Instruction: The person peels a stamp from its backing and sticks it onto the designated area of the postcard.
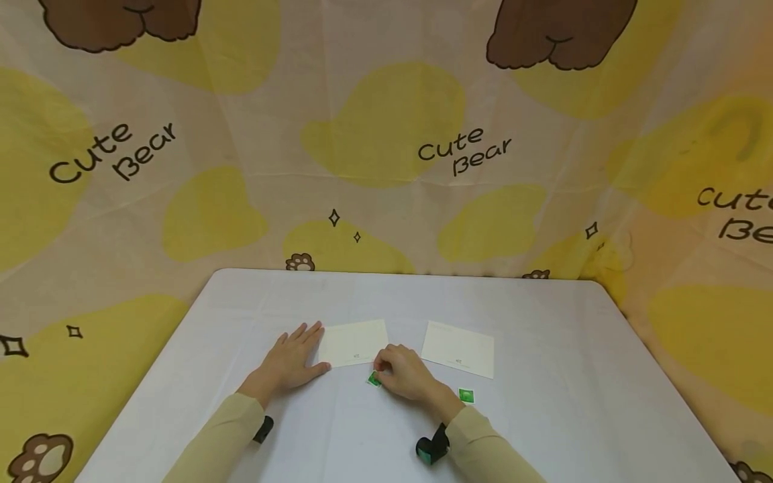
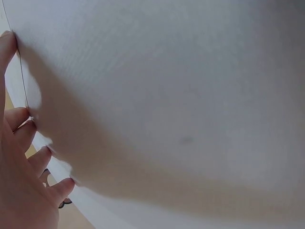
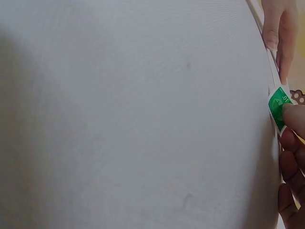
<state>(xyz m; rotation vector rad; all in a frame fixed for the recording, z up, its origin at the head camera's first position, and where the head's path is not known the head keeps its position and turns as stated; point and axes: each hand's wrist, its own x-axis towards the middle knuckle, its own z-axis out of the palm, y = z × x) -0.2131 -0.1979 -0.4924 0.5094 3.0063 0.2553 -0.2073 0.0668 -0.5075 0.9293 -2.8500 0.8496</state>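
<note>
My left hand (image 1: 291, 359) lies spread at the left edge of a cream card (image 1: 350, 342), thumb by its lower left corner and fingertips on its left side. Between the thumb and fingers of my right hand (image 1: 403, 372) is a small green stamp (image 3: 278, 107) with a white border, pinched near the card's lower right corner. The same stamp shows partly under the fingertips in the head view. A second green stamp (image 1: 466, 396) lies on the table, right of my right wrist. In the left wrist view the left fingertips (image 2: 62, 190) touch the white surface.
Another cream card (image 1: 459, 349) lies slightly turned to the right of the first. Both cards have a small printed mark near the lower edge. The white table (image 1: 543, 302) ends at a patterned curtain (image 1: 374, 134). Dark bands with wrist cameras (image 1: 433, 448) sit at both sleeves.
</note>
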